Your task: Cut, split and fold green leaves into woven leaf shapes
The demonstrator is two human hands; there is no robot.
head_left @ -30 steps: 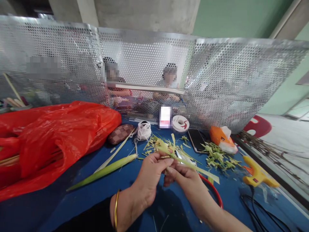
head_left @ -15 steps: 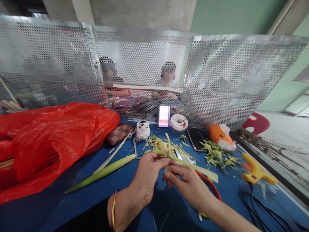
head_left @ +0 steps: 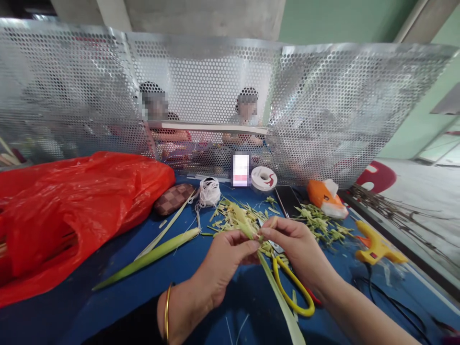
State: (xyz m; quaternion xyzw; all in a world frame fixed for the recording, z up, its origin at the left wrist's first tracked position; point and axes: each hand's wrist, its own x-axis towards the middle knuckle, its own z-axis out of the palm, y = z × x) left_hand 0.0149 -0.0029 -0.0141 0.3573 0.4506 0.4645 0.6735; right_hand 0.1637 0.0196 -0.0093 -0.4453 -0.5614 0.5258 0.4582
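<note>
Near the table's middle, my left hand (head_left: 230,254) pinches a pale green leaf strip (head_left: 278,294) between thumb and fingers. One end of the strip rises above the fingertips and a long tail hangs down toward the front edge. My right hand (head_left: 293,239) has thumb and forefinger closed on the folded part of the same strip, touching the left fingertips. Scissors with yellow and red handles (head_left: 293,294) lie beneath the right hand, partly hidden by it. Behind the hands is a pile of leaf scraps (head_left: 232,213). A long whole green leaf shoot (head_left: 147,261) lies to the left.
A red plastic bag (head_left: 89,206) covers the left side. Behind stand white string (head_left: 209,192), a checkered pouch (head_left: 175,199) and a ribbon spool (head_left: 264,179). To the right are a phone (head_left: 286,201), a tissue pack (head_left: 327,197), a yellow glue gun (head_left: 377,247) with its cord. A perforated metal screen (head_left: 212,91) closes the back.
The strip has swung from pointing right to hanging toward me. My right hand has moved up and right, level with the left fingertips, uncovering the scissors' yellow handle.
</note>
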